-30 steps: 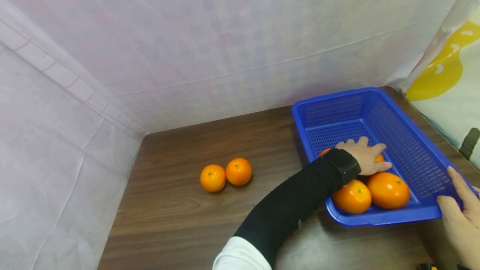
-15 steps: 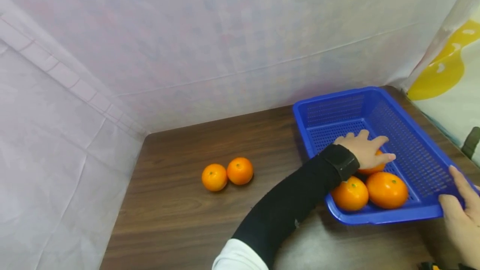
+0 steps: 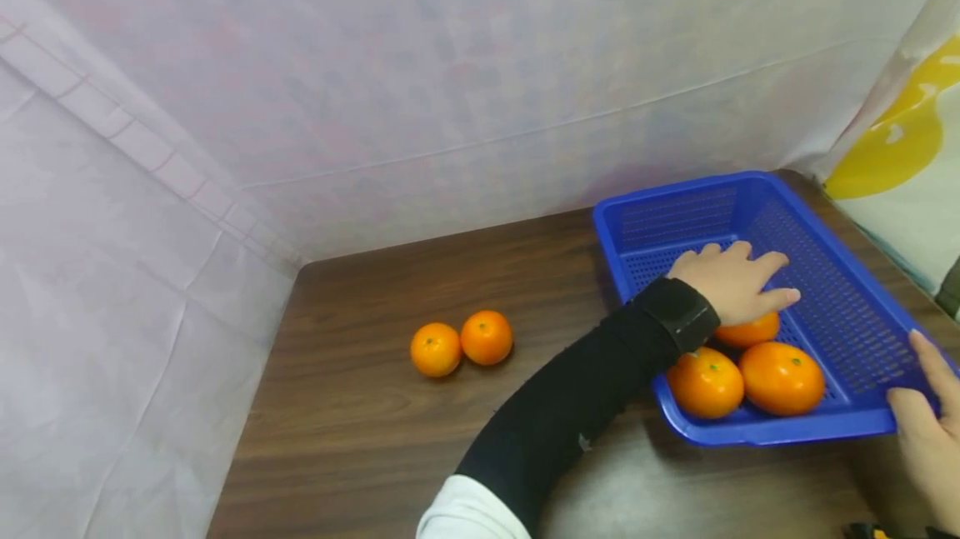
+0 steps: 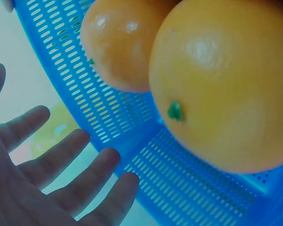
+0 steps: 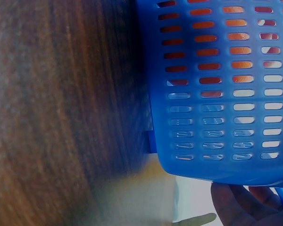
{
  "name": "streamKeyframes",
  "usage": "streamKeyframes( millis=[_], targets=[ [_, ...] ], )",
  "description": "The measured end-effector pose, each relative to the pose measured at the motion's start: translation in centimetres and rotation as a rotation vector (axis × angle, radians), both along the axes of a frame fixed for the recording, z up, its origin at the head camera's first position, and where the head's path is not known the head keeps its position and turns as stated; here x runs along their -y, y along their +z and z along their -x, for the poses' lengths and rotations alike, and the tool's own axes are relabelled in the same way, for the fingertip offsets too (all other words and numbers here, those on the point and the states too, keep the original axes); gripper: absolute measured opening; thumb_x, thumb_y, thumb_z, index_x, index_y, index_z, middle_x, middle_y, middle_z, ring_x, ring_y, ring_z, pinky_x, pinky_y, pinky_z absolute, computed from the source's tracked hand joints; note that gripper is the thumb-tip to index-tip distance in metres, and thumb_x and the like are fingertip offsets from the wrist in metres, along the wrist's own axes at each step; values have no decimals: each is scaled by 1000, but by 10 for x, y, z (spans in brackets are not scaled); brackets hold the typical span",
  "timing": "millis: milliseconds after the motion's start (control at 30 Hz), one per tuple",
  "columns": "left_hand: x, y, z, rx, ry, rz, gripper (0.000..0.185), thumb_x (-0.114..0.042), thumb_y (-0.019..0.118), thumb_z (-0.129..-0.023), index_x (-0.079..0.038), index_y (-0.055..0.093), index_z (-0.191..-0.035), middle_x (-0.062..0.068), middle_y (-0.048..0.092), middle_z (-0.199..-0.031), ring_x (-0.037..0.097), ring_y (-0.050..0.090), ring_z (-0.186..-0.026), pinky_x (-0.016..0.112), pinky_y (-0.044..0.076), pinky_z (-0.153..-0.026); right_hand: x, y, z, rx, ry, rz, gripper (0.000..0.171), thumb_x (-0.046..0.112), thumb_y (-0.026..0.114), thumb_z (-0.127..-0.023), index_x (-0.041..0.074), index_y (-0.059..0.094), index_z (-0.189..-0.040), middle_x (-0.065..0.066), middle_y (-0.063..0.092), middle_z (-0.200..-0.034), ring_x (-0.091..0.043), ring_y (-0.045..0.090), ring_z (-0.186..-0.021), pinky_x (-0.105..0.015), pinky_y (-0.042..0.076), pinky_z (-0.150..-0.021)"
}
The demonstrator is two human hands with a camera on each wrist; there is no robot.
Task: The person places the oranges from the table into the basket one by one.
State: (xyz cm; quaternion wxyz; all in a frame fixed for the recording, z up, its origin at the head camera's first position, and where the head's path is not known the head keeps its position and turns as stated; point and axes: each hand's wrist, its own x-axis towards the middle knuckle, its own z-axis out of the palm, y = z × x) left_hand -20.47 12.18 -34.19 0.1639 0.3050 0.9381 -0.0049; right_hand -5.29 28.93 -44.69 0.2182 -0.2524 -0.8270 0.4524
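My left hand [image 3: 738, 285] hovers open, fingers spread, over a blue mesh basket [image 3: 678, 191] at the table's right. Just under its fingers lies an orange [image 3: 750, 330], with two more oranges [image 3: 705, 382] [image 3: 782, 376] at the basket's near end. The left wrist view shows the spread left hand [image 4: 61, 179] holding nothing, beside two oranges [image 4: 226, 89] [image 4: 118, 42] and the basket wall [image 4: 132, 132]. My right hand [image 3: 924, 406] grips the basket's near right corner; its fingers [image 5: 245, 202] show below the basket wall [image 5: 217, 117].
Two loose oranges [image 3: 435, 349] [image 3: 486, 336] lie side by side on the dark wooden table [image 3: 375, 422], left of the basket. White sheeting closes the back and left; a yellow-patterned cloth [image 3: 900, 147] hangs at the right.
My left hand has lifted off the orange it was covering and spread its fingers; that orange now rests in the basket. The right hand keeps its hold on the corner.
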Motion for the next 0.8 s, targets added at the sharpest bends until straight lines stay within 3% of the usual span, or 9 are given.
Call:
streamKeyframes(
  millis=[367,600,800],
  targets=[
    [22,16,-1,-34,-45,-9,55,-67,32,-101,-56,21,-154,-23,30,-159,6,36,-145,31,36,-117,3,2,0,10,-21,27,68,3,39,-91,20,36,-157,-10,28,-165,1,23,-145,-20,9,-122],
    [34,19,1,-70,-91,-29,49,-59,37,-104,-52,32,-152,-22,38,-156,6,44,-139,30,38,-114,2,2,0,16,-17,18,69,3,38,-91,19,33,-158,-9,21,-167,-16,18,-155,-25,6,-125],
    [44,15,2,-95,-109,-39,48,-56,39,-104,-49,35,-152,-21,44,-152,5,50,-133,29,43,-108,1,0,0,21,-11,-7,68,5,38,-92,20,33,-158,-8,23,-167,-19,18,-156,-26,7,-125]
  ],
)
